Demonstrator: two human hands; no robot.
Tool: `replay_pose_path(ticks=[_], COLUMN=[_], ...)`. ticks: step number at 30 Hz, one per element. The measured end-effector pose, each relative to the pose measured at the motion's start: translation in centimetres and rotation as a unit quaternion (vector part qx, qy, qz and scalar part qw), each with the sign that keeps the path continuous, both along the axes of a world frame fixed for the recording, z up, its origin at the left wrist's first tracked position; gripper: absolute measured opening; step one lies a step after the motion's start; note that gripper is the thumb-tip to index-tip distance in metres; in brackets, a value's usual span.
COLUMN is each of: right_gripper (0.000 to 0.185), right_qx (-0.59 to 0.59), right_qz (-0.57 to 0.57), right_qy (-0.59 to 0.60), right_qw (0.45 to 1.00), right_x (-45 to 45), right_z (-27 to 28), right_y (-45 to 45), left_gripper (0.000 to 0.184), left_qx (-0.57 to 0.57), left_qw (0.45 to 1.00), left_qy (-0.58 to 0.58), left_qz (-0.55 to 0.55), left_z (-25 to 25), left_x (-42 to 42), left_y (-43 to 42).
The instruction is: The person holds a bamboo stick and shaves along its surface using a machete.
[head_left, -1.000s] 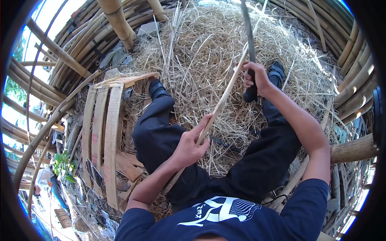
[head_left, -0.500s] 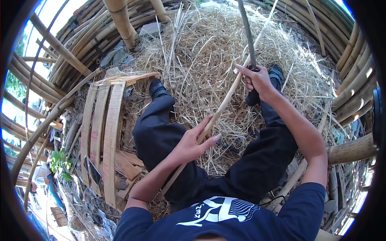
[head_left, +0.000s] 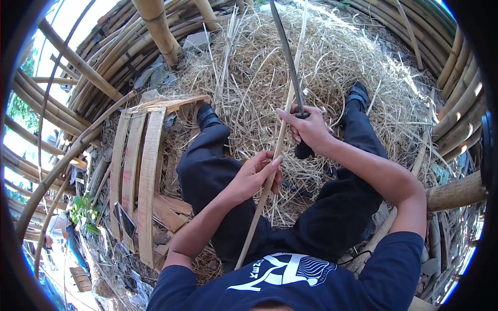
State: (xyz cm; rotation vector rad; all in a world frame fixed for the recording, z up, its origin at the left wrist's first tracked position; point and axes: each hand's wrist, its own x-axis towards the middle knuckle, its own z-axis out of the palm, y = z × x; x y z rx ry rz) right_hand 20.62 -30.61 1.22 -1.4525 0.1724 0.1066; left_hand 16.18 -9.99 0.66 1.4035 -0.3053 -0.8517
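Observation:
A long pale bamboo strip (head_left: 258, 213) runs slantwise from near my lap up past both hands. My left hand (head_left: 252, 179) is closed round its lower half, thumb and fingers wrapping it. My right hand (head_left: 313, 129) grips the dark handle of a machete (head_left: 287, 49), whose long blade points up and away from me. The right thumb reaches over to the strip, and the blade lies close alongside it; whether the edge touches the strip I cannot tell.
Straw-like bamboo shavings (head_left: 270, 67) cover the ground between my feet. A slatted wooden crate (head_left: 150, 181) lies at left with a phone-like dark object (head_left: 124, 222) on it. Stacked bamboo poles (head_left: 461, 103) surround the spot. A person (head_left: 59, 228) is at far left.
My right hand has moved left and nearer me with the machete. The strip has swung to a steeper slant. My left hand's fingers, stretched out before, have curled round it.

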Motion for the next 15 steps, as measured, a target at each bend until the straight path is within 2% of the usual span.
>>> replay_pose_path(ticks=[4, 6, 10, 15], right_gripper=[0.027, 0.027, 0.027, 0.030], right_qx=[0.018, 0.029, 0.009, -0.048], right_qz=[0.026, 0.034, 0.037, 0.061], right_qy=[0.016, 0.030, 0.056, 0.101], right_qw=[0.999, 0.999, 0.998, 0.992], right_x=[-0.5, -0.7, -0.3, 0.2], right_z=[-0.2, -0.3, -0.5, -1.5], right_y=[0.1, 0.0, -0.1, -1.0], left_gripper=[0.028, 0.028, 0.026, 0.025], left_qx=[-0.016, -0.051, -0.060, 0.011], left_qw=[0.998, 0.991, 0.987, 0.991], left_qy=[0.059, 0.124, 0.146, 0.115], left_qz=[0.016, 0.006, 0.044, 0.072], left_z=[-0.3, 0.1, -0.6, -1.2], left_x=[-0.2, -0.5, -0.8, -0.5], left_y=[-0.4, -0.6, -0.9, -1.0])
